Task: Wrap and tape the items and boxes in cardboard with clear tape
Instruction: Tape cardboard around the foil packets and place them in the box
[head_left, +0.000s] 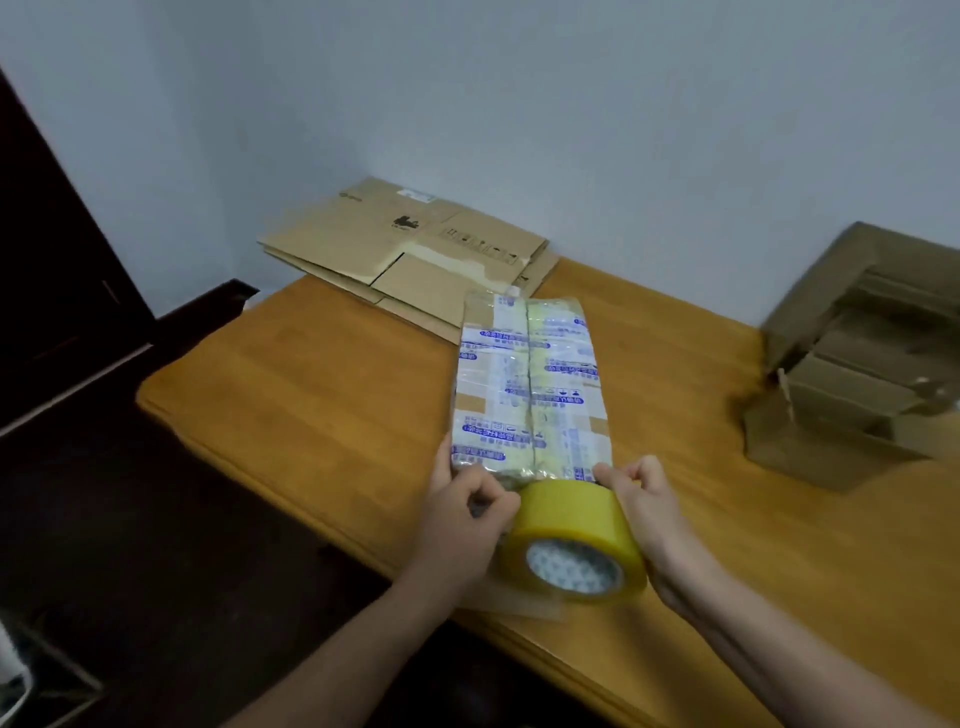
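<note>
Head view, only one available.

- Wrapped parcel (524, 384): a flat cardboard bundle lying lengthwise on the wooden table (311, 395), long axis pointing away from the person. The top face is nearly all covered in glossy tape and blue-printed strips, with a few bare cardboard patches showing.
- Tape roll (571, 540): yellowish clear tape, touching the parcel's near end and sitting between the two hands. A loose translucent strip lies under it at the table edge.
- Left hand (462, 514): fingers curled, pinching the parcel's near-left corner.
- Right hand (644, 504): fingers curled at the near-right corner and looks to be gripping the parcel edge, with the heel of the hand against the roll's side. Can't tell whether a tape end is caught in that pinch.
- Flattened cardboard boxes (405, 244): stacked at the far edge against the wall, untouched.
- Open cardboard box (852, 358): at the right, well apart from the parcel, blurred, with what looks like smaller boxes inside.

Status estimate: this parcel is close to done, probably on the near-end seal. The boxed items and spare cardboard still need wrapping, so the overall task is maybe early to midway.
</note>
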